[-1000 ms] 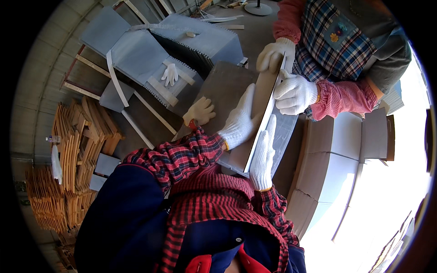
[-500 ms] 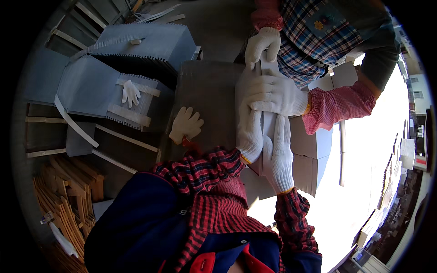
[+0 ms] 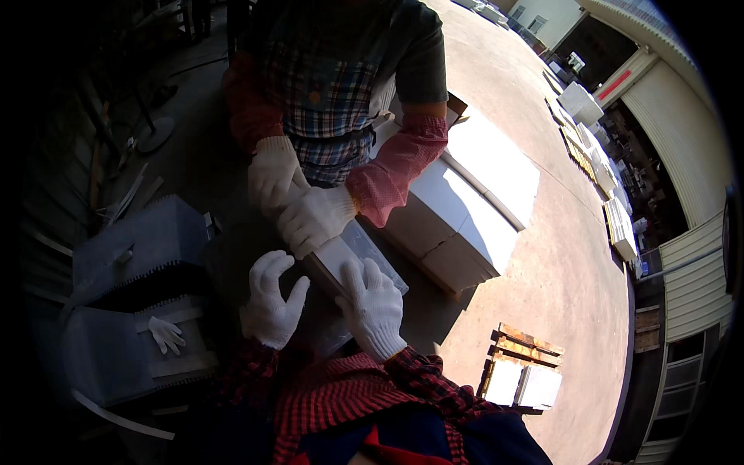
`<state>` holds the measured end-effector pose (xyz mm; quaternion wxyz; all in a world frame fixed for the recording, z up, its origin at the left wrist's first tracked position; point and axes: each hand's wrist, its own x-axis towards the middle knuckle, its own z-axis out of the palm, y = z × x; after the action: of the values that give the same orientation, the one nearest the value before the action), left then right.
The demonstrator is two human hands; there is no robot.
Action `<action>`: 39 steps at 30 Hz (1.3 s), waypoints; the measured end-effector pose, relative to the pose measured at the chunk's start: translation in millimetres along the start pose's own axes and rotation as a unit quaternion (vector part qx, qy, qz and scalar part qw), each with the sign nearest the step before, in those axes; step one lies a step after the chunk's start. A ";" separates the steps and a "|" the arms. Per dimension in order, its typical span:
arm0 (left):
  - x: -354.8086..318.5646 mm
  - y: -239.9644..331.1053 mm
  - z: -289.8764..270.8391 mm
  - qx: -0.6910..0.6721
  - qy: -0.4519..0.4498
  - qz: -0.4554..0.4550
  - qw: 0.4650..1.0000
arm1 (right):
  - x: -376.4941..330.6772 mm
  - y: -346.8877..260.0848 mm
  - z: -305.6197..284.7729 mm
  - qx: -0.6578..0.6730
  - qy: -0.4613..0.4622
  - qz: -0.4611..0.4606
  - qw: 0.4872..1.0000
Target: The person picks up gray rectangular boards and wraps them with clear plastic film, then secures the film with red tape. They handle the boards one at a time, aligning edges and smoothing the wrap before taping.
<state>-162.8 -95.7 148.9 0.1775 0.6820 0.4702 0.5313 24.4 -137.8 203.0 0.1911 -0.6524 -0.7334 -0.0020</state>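
Observation:
A long flat pale panel (image 3: 353, 252) lies between me and a person opposite. My right hand (image 3: 373, 306), in a white knit glove, rests flat on its near end with fingers spread. My left hand (image 3: 271, 302), also gloved, hovers just left of the panel with fingers apart and holds nothing. The other person's two gloved hands (image 3: 273, 172) (image 3: 316, 218) grip the panel's far end. They wear a checked shirt and pink sleeve covers. My sleeves are red plaid.
Stacked white boxes (image 3: 457, 209) stand to the right of the panel on the concrete floor. A small wooden frame with white blocks (image 3: 523, 376) sits at lower right. Grey saw-edged sheets (image 3: 132, 248) lie at left with a loose white glove (image 3: 167, 335) on them.
The view has swung toward the other person. The panel has gone from tilted on edge to lying flatter. My left hand has come off it and my right hand has flattened on its near end.

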 end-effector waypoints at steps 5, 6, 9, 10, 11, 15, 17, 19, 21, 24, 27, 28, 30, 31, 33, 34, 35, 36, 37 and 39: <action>78.1 25.5 16.4 0.136 -0.247 0.335 0.899 | 2.8 3.2 11.9 0.001 0.009 0.006 1.000; 89.1 25.5 28.9 0.139 -0.280 0.367 0.876 | 3.6 2.1 10.8 0.002 -0.006 0.004 1.000; 99.9 24.4 53.3 0.176 -0.440 0.343 0.811 | 3.7 5.9 22.2 0.011 0.064 -0.011 0.998; 101.1 19.3 62.2 0.181 -0.513 0.314 0.778 | 2.0 7.4 25.0 0.004 0.082 -0.013 0.997; 96.4 11.1 65.0 0.161 -0.457 0.364 0.795 | 2.0 7.7 25.2 0.006 0.091 -0.015 0.996; 93.6 8.3 61.6 0.151 -0.444 0.376 0.799 | 0.5 7.4 33.2 0.009 0.082 0.012 0.997; 93.7 12.3 60.1 0.172 -0.455 0.369 0.792 | 1.0 3.6 31.8 0.088 0.069 0.069 0.991; 95.8 15.7 58.1 0.162 -0.452 0.363 0.798 | 2.4 2.4 28.7 0.098 0.070 0.063 0.991; 95.7 8.5 56.2 0.122 -0.434 0.361 0.816 | 4.1 2.7 24.9 0.041 0.088 -0.005 0.995; 69.4 -29.3 88.0 0.059 -0.457 0.284 0.841 | -4.3 13.2 37.3 0.075 0.093 -0.017 0.993; 72.1 -7.7 82.4 0.139 -0.479 0.238 0.834 | -43.8 18.4 50.0 0.037 0.147 -0.038 0.988; 72.9 2.2 66.4 0.174 -0.450 0.265 0.835 | -59.5 16.3 55.2 0.029 0.185 -0.052 0.981; 71.4 19.6 57.0 0.194 -0.393 0.334 0.835 | -92.2 20.6 55.5 0.091 0.144 -0.071 0.983; 68.5 16.8 52.4 0.197 -0.393 0.336 0.833 | -111.0 17.6 64.4 0.146 0.091 -0.042 0.984; 64.9 17.8 50.1 0.192 -0.402 0.334 0.831 | -159.0 9.8 102.2 0.245 -0.016 0.010 0.969; 66.4 19.6 50.6 0.187 -0.408 0.330 0.830 | -175.1 7.3 118.6 0.290 -0.066 0.028 0.954; 67.7 20.8 51.5 0.182 -0.415 0.326 0.830 | -191.1 7.9 134.0 0.268 -0.118 0.043 0.955; 67.5 17.1 49.8 0.198 -0.419 0.317 0.827 | -197.6 4.4 146.2 0.263 -0.127 0.037 0.956; 66.9 17.3 55.2 0.207 -0.423 0.313 0.825 | -203.3 4.9 153.5 0.253 -0.134 0.036 0.957; 66.6 17.7 64.0 0.212 -0.409 0.313 0.830 | -202.0 12.7 173.2 0.234 -0.152 0.030 0.960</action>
<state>-98.2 -32.6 175.4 0.0290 0.9687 0.2166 0.1179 3.8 -285.4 -17.8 0.2250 -0.6042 -0.7135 0.2743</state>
